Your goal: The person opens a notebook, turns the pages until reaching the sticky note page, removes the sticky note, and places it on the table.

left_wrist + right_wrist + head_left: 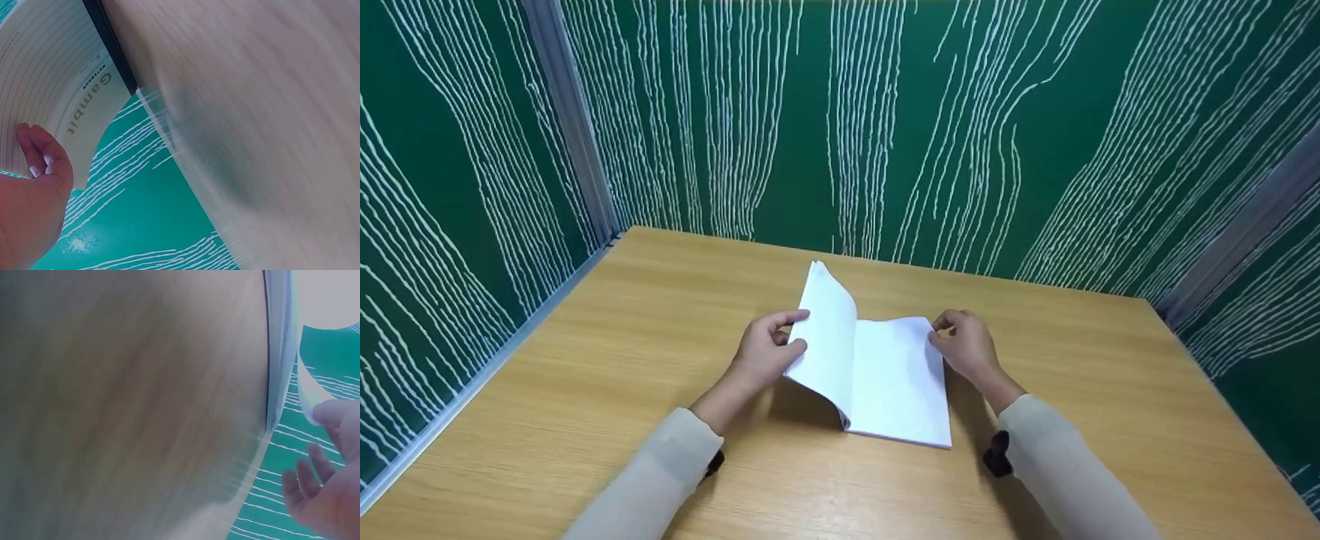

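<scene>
An open notebook (896, 382) with white pages lies on the wooden table. Its left-hand leaves (825, 322) stand raised and bent, gripped at the outer edge by my left hand (761, 349), thumb on the page face. Lined paper printed "Gambit NOTEBOOK" (84, 107) shows in the left wrist view, with the fingers of that hand (42, 174) against it. At the upper right edge of the notebook, my right hand (967, 345) pinches the paper. In the right wrist view, a lifted page corner (310, 396) meets the thumb and finger of this hand (332, 478).
The wooden table (675, 300) extends around the notebook on all sides. Green panels with white wavy lines (795, 150) rise behind it and at both sides, with grey metal posts (574, 112) at the corners. Dark bands (999, 454) sit at both wrists.
</scene>
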Available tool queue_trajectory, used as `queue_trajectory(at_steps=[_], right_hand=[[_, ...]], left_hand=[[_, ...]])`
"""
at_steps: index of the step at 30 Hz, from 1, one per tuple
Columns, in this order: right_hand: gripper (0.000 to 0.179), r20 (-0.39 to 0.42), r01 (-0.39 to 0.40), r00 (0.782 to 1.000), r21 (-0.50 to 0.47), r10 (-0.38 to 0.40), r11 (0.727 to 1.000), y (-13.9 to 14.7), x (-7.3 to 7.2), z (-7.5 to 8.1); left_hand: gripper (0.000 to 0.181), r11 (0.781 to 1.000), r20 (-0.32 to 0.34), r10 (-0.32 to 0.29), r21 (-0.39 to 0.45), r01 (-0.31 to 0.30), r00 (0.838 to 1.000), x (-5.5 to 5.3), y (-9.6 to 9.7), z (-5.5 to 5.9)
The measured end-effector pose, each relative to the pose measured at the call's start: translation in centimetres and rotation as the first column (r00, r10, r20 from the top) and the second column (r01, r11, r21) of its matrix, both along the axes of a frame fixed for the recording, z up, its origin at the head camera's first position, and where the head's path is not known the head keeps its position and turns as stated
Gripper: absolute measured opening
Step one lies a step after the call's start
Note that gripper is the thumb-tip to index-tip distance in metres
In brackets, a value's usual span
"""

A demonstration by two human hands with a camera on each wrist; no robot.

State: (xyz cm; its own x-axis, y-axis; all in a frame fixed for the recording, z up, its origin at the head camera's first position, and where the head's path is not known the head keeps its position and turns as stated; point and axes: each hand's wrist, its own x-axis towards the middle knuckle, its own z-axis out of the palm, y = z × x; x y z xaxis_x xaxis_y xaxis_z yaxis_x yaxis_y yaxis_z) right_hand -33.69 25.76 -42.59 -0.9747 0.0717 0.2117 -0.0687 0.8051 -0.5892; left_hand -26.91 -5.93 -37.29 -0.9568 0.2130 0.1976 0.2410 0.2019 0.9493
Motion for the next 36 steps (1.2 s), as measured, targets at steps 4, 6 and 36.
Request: queue_trajectory(at_steps=[4, 6, 36], right_hand=[[0.019, 0.012, -0.099, 0.995, -0.039, 0.100, 0.994, -0.1, 0.2, 0.2], [0.029, 0.022, -0.148, 0.988, -0.071, 0.150, 0.986, -0.2, 0.4, 0.4], [0.039, 0.201, -0.478, 0.875, 0.209, 0.441, 0.853, -5.9, 3.3, 2.4]], left_hand=[[0.041, 1.000, 0.012, -0.006, 0.010, 0.006, 1.000, 0.0, 0.0, -0.1], [0.041, 1.000, 0.019, -0.007, 0.013, 0.006, 1.000, -0.1, 0.0, -0.2], [0.041, 0.997, -0.004, -0.038, 0.063, 0.039, 0.999, -0.3, -0.3, -0.4]])
